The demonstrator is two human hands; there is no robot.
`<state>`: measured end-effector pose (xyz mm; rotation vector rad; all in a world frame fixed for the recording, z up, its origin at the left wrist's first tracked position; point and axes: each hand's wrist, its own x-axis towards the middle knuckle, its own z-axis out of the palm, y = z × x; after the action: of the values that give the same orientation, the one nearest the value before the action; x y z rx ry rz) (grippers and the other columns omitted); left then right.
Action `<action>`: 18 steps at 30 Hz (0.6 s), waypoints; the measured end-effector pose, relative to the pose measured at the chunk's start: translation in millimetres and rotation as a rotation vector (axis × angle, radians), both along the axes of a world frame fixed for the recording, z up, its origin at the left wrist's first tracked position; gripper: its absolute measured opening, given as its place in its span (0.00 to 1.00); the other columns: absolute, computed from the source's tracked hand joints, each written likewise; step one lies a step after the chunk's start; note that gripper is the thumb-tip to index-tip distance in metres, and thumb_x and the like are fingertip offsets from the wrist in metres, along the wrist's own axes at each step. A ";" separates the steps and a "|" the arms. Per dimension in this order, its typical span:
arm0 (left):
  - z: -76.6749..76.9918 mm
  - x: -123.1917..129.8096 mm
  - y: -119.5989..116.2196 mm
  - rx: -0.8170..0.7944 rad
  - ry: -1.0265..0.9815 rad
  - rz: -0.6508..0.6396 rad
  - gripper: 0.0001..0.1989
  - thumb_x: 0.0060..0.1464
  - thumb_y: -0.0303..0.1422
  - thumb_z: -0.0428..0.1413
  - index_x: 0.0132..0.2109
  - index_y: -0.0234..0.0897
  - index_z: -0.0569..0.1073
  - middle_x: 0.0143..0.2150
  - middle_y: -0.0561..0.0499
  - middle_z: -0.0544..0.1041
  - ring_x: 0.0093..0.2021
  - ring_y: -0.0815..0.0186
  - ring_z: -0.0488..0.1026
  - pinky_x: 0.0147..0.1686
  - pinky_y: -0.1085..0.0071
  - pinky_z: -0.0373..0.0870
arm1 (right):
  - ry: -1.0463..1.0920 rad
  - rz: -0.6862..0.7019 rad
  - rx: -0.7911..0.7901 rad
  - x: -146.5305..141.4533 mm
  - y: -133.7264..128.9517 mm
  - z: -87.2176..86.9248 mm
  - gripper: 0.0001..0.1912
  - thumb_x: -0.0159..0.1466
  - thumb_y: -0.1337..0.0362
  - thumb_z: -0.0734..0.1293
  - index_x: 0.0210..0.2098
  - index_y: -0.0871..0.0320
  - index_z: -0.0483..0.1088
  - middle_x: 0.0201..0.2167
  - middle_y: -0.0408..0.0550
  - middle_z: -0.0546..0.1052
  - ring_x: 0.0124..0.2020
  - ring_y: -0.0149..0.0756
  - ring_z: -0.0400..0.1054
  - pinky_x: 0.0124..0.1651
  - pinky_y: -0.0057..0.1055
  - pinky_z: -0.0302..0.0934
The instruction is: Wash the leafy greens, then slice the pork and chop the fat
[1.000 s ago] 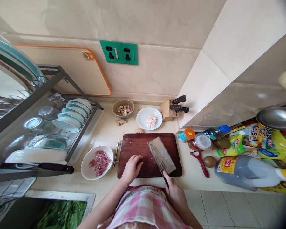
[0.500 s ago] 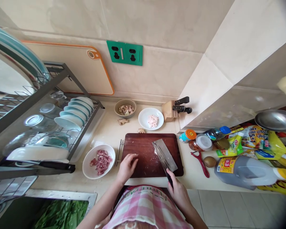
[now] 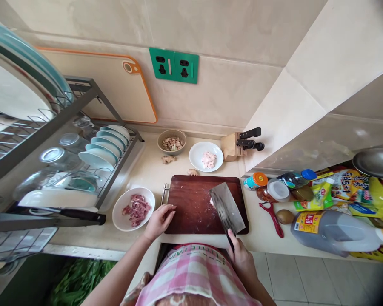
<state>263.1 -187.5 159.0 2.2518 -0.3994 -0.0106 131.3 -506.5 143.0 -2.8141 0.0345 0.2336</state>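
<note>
My right hand grips the black handle of a wide cleaver. Its blade lies over the right part of a dark brown cutting board, its edge toward the left. A small pale bit shows beside the blade edge, partly hidden beneath it. Wet streaks and tiny scraps mark the board. At the board's left edge rests my left hand, empty, with loosely bent fingers and the thumb apart. Just left of that hand stands a white bowl of sliced raw red meat.
Behind the board are a white plate with pale chopped meat, a bowl of mushroom-like pieces, ginger and a knife block. A dish rack stands left; a peeler, jars and a large jug lie right.
My left hand has moved left, from over the board to its edge near the meat bowl. The cleaver's blade has turned to show more of its flat side. The view has shifted slightly.
</note>
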 end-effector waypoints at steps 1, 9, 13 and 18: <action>-0.1 0.3 -3.6 -0.013 0.002 0.000 0.09 0.55 0.32 0.49 0.42 0.38 0.69 0.38 0.48 0.73 0.40 0.66 0.71 0.40 0.70 0.69 | 0.024 -0.001 -0.012 -1.8 -0.6 -0.9 0.27 0.60 0.70 0.53 0.59 0.52 0.54 0.32 0.48 0.73 0.26 0.32 0.69 0.28 0.24 0.61; 0.6 4.5 -36.0 -0.085 0.036 -0.027 0.10 0.55 0.34 0.48 0.42 0.38 0.69 0.38 0.48 0.73 0.40 0.66 0.71 0.40 0.69 0.69 | 0.044 -0.068 0.046 -2.1 1.6 0.2 0.28 0.60 0.70 0.53 0.60 0.53 0.53 0.34 0.48 0.74 0.29 0.34 0.70 0.30 0.26 0.62; 6.9 26.0 -42.1 -0.071 0.028 0.001 0.10 0.55 0.34 0.48 0.43 0.38 0.68 0.40 0.48 0.73 0.41 0.65 0.70 0.43 0.67 0.68 | 0.123 -0.103 0.202 2.1 -2.0 9.8 0.28 0.60 0.69 0.52 0.60 0.52 0.51 0.42 0.48 0.74 0.37 0.35 0.71 0.37 0.29 0.65; 11.7 87.9 -29.6 0.010 0.022 0.153 0.12 0.52 0.33 0.49 0.45 0.37 0.67 0.38 0.48 0.73 0.35 0.68 0.71 0.35 0.71 0.69 | -0.015 -0.312 0.479 -1.3 -10.7 15.9 0.28 0.61 0.61 0.53 0.60 0.54 0.48 0.55 0.50 0.65 0.54 0.36 0.60 0.51 0.31 0.61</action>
<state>351.0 -217.1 170.7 2.2844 -0.2149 0.0423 130.0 -517.1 158.9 -2.2938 0.3609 0.1258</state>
